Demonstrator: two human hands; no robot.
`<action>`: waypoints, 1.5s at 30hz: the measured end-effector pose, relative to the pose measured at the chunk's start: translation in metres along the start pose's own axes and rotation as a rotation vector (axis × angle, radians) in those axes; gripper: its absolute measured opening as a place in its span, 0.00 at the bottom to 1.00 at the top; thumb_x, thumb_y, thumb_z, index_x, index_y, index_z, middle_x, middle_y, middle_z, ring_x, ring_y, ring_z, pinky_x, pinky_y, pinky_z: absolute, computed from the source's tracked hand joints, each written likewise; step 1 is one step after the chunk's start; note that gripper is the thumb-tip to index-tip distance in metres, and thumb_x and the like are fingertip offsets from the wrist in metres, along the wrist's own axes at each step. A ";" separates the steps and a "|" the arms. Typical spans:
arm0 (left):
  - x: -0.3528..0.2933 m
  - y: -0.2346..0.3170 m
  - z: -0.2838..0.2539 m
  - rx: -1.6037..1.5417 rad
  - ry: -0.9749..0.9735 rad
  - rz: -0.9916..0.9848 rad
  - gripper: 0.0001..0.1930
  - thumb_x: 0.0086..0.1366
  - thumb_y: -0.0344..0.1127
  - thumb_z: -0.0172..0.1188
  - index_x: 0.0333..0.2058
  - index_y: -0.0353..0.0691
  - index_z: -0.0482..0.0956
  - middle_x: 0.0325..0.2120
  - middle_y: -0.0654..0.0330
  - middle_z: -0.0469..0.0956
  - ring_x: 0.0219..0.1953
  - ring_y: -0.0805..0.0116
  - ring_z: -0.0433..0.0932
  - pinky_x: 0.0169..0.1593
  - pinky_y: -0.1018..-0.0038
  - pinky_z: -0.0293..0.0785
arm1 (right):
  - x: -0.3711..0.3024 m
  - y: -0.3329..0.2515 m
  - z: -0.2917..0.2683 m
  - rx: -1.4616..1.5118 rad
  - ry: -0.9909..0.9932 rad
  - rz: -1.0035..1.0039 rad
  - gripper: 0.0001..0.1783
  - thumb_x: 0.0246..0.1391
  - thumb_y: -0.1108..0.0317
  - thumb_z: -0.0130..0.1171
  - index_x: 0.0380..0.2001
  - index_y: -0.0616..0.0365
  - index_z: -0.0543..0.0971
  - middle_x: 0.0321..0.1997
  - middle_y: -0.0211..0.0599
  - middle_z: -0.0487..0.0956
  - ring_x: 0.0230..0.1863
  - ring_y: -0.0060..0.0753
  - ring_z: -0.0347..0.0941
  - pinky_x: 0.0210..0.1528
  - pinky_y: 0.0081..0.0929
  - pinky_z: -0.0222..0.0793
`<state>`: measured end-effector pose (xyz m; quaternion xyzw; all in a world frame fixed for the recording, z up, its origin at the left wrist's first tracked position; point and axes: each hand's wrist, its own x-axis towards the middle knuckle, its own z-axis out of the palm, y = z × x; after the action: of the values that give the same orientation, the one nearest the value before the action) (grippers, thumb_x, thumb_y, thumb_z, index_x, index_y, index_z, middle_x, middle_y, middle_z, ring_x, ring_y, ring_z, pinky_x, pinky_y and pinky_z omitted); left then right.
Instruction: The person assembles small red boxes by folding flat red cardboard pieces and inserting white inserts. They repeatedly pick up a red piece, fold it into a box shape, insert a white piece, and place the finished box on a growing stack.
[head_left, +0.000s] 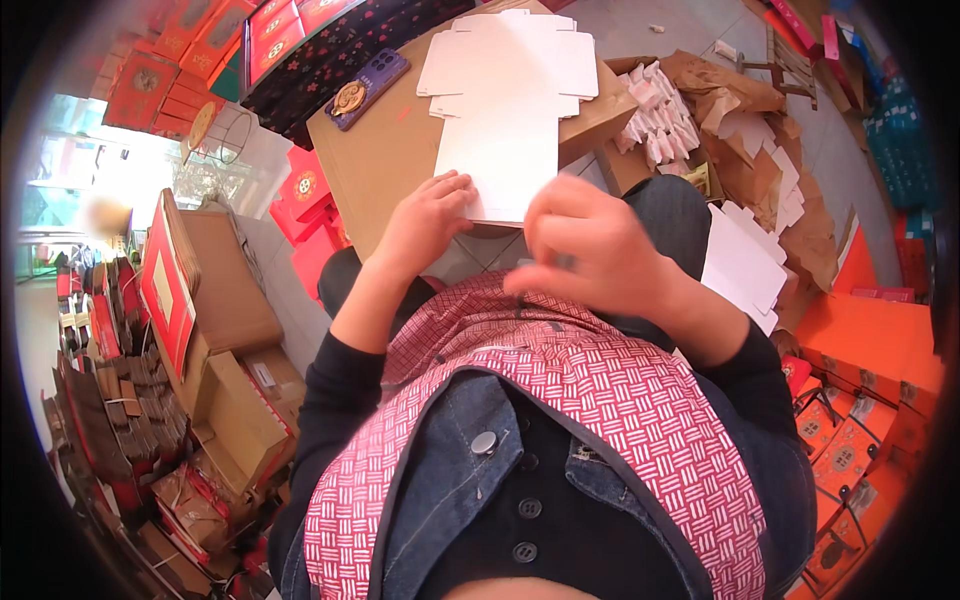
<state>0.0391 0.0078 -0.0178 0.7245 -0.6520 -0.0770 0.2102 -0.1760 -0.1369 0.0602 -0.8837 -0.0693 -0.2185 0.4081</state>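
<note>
A flat white cardboard box blank [497, 150] with cut flaps lies on a brown carton in front of me, its near edge toward my lap. It seems to lie on more sheets; how many, I cannot tell. At the blank's near left edge, the fingers of my left hand [425, 222] are curled and closed on it. My right hand [600, 245] is by the near right corner, slightly blurred, fingers bent and thumb pointing left. Whether something is between those fingers is unclear. A patterned red-and-white apron [640, 420] covers my lap.
The brown carton [375, 170] serves as a table, with a phone [367, 88] at its far left. Small wrapped packets [660, 115] and crumpled brown paper [735, 90] are to the right. More white blanks [745, 262] lie by my right knee. Orange boxes [850, 450] are stacked lower right.
</note>
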 end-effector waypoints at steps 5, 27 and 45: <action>0.001 -0.008 -0.006 -0.005 -0.043 0.031 0.25 0.48 0.30 0.69 0.47 0.37 0.76 0.51 0.52 0.74 0.56 0.52 0.71 0.58 0.64 0.69 | -0.023 0.078 0.059 -0.690 0.076 -0.003 0.08 0.40 0.71 0.57 0.27 0.60 0.73 0.34 0.38 0.71 0.42 0.39 0.70 0.40 0.30 0.70; -0.006 -0.012 0.005 0.026 0.349 0.205 0.14 0.48 0.25 0.65 0.37 0.37 0.78 0.38 0.55 0.77 0.44 0.57 0.76 0.46 0.67 0.74 | -0.013 0.083 0.046 -0.479 0.137 -0.106 0.10 0.42 0.76 0.60 0.32 0.61 0.78 0.33 0.36 0.77 0.35 0.38 0.75 0.36 0.30 0.73; 0.033 -0.017 -0.006 -0.360 -0.173 -0.281 0.04 0.50 0.26 0.65 0.25 0.32 0.79 0.23 0.52 0.77 0.27 0.60 0.76 0.34 0.70 0.72 | 0.014 0.092 0.034 -0.208 -0.195 0.579 0.03 0.42 0.73 0.62 0.25 0.57 0.80 0.29 0.37 0.75 0.36 0.40 0.72 0.38 0.33 0.69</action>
<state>0.0619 -0.0221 -0.0140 0.7498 -0.5360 -0.2823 0.2662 -0.1244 -0.1722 -0.0164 -0.9205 0.1690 -0.0133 0.3521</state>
